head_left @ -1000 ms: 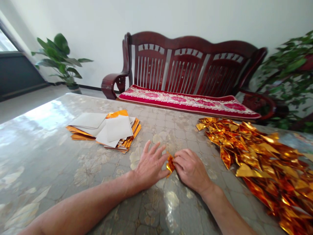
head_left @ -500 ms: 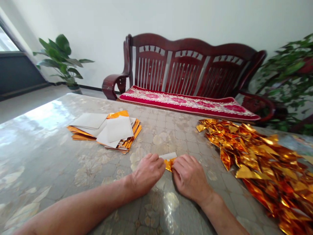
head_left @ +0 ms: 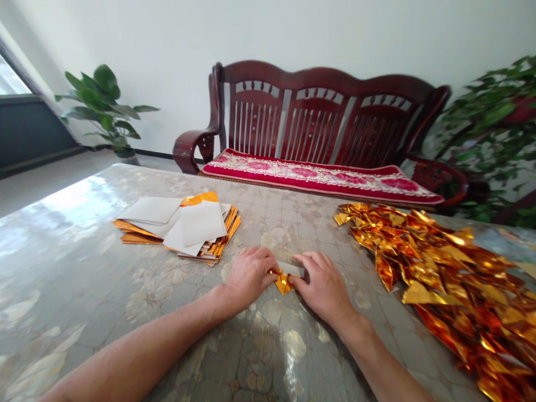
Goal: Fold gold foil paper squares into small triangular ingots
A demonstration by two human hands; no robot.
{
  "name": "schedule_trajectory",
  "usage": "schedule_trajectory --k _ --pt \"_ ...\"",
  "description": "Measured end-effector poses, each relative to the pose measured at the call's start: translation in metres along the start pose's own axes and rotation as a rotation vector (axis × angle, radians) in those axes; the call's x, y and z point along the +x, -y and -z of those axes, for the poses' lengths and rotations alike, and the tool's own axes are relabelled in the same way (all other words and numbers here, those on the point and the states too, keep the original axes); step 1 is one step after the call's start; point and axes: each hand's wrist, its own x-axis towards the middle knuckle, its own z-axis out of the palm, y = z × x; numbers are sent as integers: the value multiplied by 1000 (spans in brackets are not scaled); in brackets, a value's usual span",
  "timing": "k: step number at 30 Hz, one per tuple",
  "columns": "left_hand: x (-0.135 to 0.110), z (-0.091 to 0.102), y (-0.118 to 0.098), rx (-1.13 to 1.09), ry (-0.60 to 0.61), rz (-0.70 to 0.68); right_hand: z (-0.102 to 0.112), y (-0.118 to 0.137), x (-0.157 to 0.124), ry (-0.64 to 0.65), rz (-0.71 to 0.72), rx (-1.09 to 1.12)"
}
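A small piece of gold foil paper [head_left: 284, 281] with a white back lies on the table [head_left: 84, 268] between my two hands. My left hand [head_left: 250, 275] has its fingers curled and pinches the paper's left end. My right hand [head_left: 321, 285] presses its fingertips on the paper's right end and on a white flap. Both hands rest on the tabletop near its middle.
A stack of flat gold and white paper sheets [head_left: 180, 226] lies to the left. A large heap of folded gold pieces [head_left: 444, 268] covers the right side. Behind the table stand a dark wooden bench [head_left: 318, 123] with a red cushion and potted plants [head_left: 103, 109].
My left hand went from spread flat to curled on the paper. A white flap of the paper has been turned up and folded between my hands.
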Motion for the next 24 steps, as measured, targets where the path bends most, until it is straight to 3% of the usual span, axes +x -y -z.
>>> schedule_trajectory --k 7,14,24 --pt "6 2 10 22 30 90 5 -2 10 107 -45 -6" --pt "12 2 13 -38 80 185 4 -3 12 111 -62 17" --pt "10 -5 22 -167 20 159 1 -8 10 157 -126 133"
